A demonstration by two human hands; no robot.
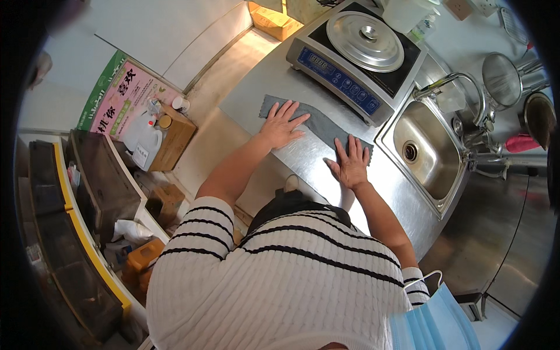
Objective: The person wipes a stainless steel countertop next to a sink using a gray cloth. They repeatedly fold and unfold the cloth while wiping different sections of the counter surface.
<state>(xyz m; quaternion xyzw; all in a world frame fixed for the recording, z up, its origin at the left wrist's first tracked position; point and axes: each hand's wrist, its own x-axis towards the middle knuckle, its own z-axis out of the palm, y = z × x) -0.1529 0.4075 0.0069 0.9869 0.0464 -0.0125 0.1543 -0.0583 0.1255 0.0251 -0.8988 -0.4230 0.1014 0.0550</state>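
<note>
A grey cloth (pixel 321 124) with zigzag edges lies as a long strip on the stainless steel counter (pixel 245 94). Flat on its left end rests my left hand (pixel 282 124), fingers spread. My right hand (pixel 351 164) presses near the cloth's right end, its fingertips on the fabric and its thumb apart. Neither hand grips the cloth. Beyond the cloth stands an induction cooker (pixel 343 78) with a button panel, and a round metal lid (pixel 365 41) on its top.
Right of the cloth is a sink (pixel 426 151) with a curved faucet (pixel 459 76). Strainers (pixel 502 81) hang at the right wall. At the left are a white jug (pixel 142 138), a cardboard box (pixel 177 138) and dark bins (pixel 103 175). A blue face mask (pixel 433 321) hangs at lower right.
</note>
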